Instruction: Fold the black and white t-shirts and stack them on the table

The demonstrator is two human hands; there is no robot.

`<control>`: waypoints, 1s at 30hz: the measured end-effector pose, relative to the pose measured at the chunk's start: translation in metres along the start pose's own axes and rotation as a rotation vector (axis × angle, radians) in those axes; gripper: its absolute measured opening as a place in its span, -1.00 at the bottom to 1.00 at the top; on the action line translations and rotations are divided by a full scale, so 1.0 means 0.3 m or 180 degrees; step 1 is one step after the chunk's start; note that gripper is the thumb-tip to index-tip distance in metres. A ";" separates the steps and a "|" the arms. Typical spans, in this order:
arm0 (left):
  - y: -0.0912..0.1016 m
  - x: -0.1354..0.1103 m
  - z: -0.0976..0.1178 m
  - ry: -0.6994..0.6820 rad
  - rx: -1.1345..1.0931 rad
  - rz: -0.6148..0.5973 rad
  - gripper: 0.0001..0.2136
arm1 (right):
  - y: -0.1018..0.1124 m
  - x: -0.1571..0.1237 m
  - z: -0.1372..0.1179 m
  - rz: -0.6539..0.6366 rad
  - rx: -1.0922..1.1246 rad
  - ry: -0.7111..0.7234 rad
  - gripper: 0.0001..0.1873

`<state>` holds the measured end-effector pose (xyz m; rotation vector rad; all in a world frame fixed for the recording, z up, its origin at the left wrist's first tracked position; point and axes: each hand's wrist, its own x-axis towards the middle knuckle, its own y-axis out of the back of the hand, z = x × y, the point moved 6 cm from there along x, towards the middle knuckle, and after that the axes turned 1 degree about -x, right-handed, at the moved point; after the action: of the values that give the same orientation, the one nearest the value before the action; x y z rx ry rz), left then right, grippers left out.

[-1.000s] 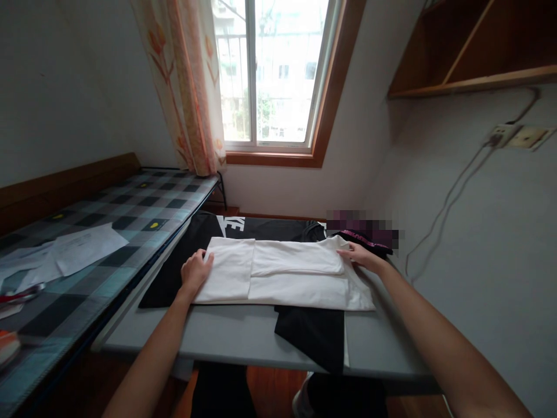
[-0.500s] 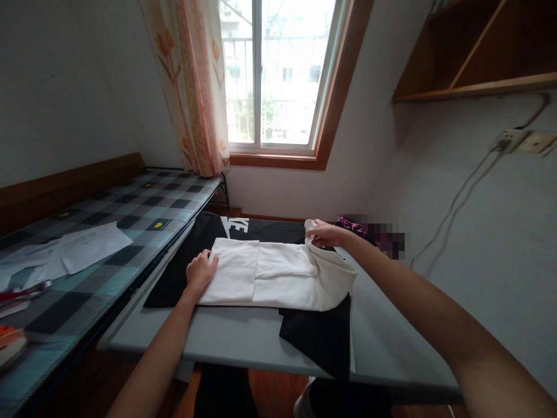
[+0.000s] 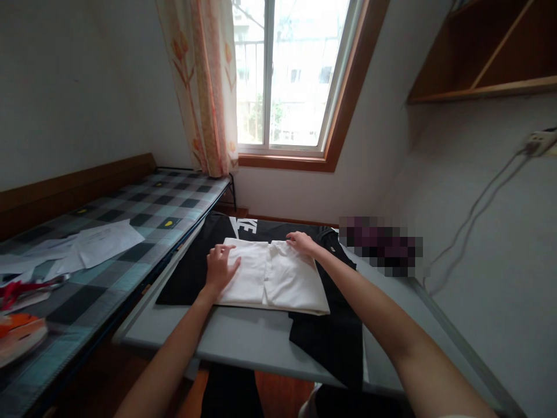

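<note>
A white folded garment [image 3: 296, 284] lies on top of a black Nike garment [image 3: 187, 278] spread on a grey table. Its two end sections meet near the middle, leaving a narrow gap. My left hand [image 3: 221, 270] rests on the left section with fingers spread. At the far edge of the right section, my right hand [image 3: 303, 242] lies on the cloth, fingers stretched to the left. Black cloth [image 3: 326, 342] hangs over the near table edge.
To the left is a bed with a checked mattress [image 3: 187, 200], papers [image 3: 108, 241], red-handled scissors [image 3: 26, 288] and an orange-and-white item [image 3: 21, 337]. The grey table [image 3: 243, 337] meets the wall on the right. A blurred dark bundle [image 3: 378, 241] lies at the table's back right.
The right end of the white garment has been folded over toward the left. My right hand moved left with it and now lies on the cloth. My left hand's fingers have spread.
</note>
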<state>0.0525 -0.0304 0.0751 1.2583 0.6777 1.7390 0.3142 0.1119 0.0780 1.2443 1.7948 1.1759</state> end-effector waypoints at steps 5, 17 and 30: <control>-0.030 -0.143 0.306 -0.2041 -0.1216 -0.1367 -0.69 | -0.078 -0.030 0.008 0.0218 -0.0316 -0.0040 -0.70; -0.089 -0.110 0.360 -0.1483 -0.1812 -0.1692 -0.71 | 0.031 -0.142 0.114 0.1310 -0.0248 -0.0869 -0.66; -0.310 -0.094 0.550 -0.1780 -0.0552 -0.1402 -0.29 | -0.057 -0.275 0.221 0.0077 0.0656 -0.1451 -0.46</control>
<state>0.2410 -0.0195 0.0428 1.2774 0.4180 0.9994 0.3937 0.0520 0.0382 1.5128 1.5823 0.6567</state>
